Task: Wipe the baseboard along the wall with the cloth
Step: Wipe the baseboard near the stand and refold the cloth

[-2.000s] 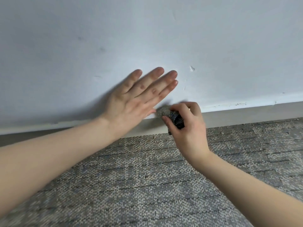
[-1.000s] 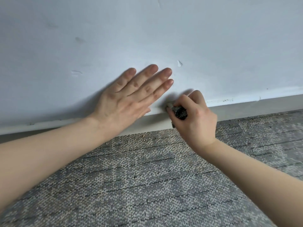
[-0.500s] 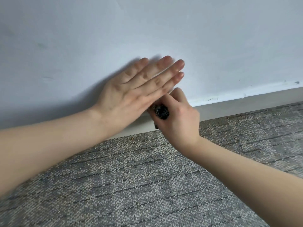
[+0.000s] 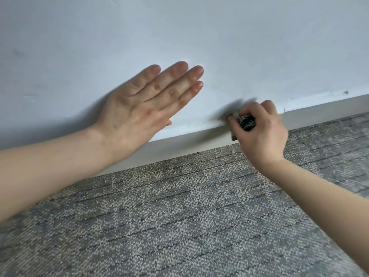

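The dark bunched cloth [image 4: 246, 122] is pressed on the top edge of the baseboard [image 4: 189, 144], balled in the curled fingers of the right hand [image 4: 261, 136]. The left hand [image 4: 143, 112] lies flat and open against the wall [image 4: 259, 47], holding nothing. Mid-wipe, I'd say; the next stroke wants steady pressure along the ledge toward the right.

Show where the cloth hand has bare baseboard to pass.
Bare baseboard runs from the right hand and cloth to the frame's right edge. A shorter stretch lies between the hands. Leftward, the left hand's wrist covers it.
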